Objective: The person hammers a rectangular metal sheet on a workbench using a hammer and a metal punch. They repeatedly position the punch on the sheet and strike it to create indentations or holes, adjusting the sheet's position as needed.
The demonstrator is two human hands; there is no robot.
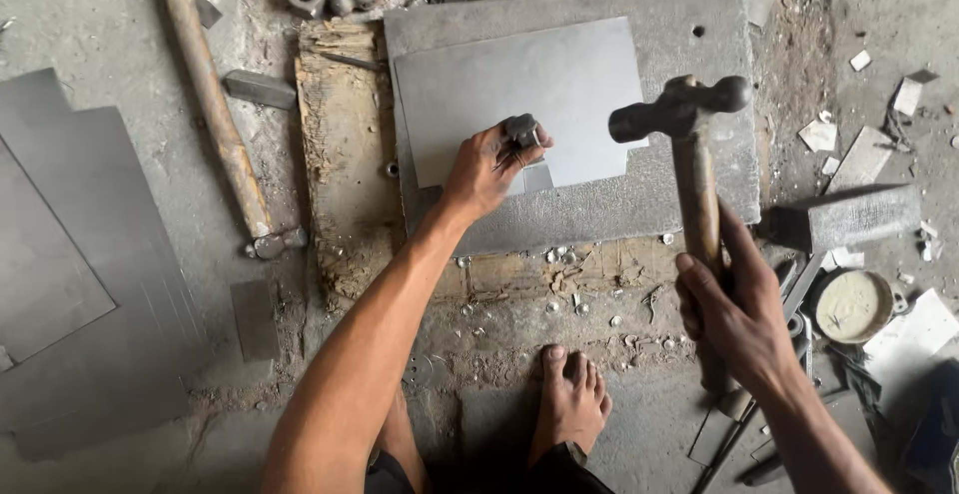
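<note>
Firmly, left hand [481, 169] fingers clamp a dark punch [521, 130] on dull grey sheet [519, 89]; right hand [739, 309] grips hammer [689, 144].

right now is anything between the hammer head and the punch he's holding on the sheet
Nothing visible. The hammer in the right hand is raised beside the punch, which the left hand holds on the metal sheet.

Even, soft daylight, faint shadows, no glare; sharp mid-frame, slight edge distortion.
</note>
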